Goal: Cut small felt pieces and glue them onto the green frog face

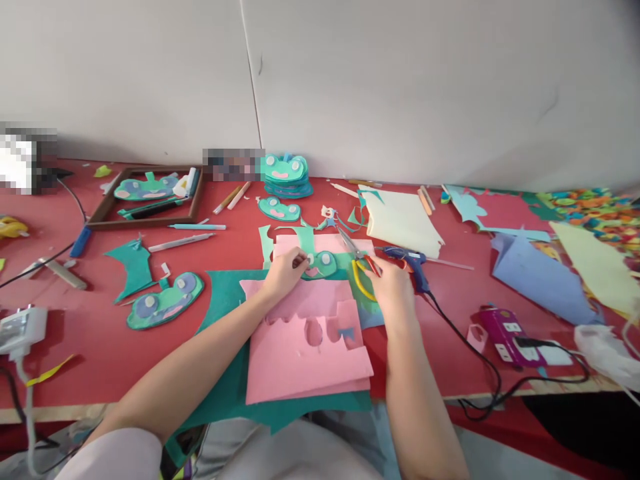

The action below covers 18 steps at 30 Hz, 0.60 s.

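Note:
A small green felt frog face with pale eyes and a pink mouth lies at the middle of the work. At its left eye, the fingers of my left hand are pinched together; whatever is between them is too small to make out. My right hand is closed on scissors with red and yellow handles, the blades pointing up and left, away from the face. Below both hands spreads a pink felt sheet with cut-out holes, over a dark green sheet.
A blue glue gun with a black cord lies by my right hand. Stacked frog faces stand near the wall. To the left are a brown frame and a larger frog face; to the right, a purple power strip.

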{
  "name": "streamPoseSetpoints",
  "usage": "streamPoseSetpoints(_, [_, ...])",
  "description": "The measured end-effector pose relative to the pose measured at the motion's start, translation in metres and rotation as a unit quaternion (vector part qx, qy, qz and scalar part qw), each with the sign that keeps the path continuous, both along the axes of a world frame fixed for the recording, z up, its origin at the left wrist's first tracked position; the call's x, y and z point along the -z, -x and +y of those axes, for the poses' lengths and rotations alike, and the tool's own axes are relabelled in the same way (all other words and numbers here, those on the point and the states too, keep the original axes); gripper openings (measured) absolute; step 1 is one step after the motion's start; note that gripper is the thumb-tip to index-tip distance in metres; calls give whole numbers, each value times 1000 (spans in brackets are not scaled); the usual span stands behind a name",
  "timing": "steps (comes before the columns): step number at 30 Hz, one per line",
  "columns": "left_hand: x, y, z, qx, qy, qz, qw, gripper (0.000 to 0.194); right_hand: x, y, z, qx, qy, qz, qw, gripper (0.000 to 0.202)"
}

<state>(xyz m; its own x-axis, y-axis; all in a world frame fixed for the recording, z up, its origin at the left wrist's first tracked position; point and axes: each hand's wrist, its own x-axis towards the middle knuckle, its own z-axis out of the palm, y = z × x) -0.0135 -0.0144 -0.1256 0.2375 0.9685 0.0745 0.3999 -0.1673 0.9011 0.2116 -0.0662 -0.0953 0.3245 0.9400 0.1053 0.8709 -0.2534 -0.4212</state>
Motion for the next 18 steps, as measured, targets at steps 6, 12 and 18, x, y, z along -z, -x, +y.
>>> streamPoseSetpoints(6, [5, 0, 1, 3, -5, -2, 1000, 5, 7, -70, -12, 77, -121, -66, 987, 33])
streamPoseSetpoints(12, [3, 0, 0, 0, -4, -2, 1000, 5, 15, -121, -10, 91, -92, -102, 986, 39])
streamPoseSetpoints(18, [4, 0, 1, 2, -4, -6, 1000, 5, -7, -129, 47, -76, -84, -129, 985, 36])
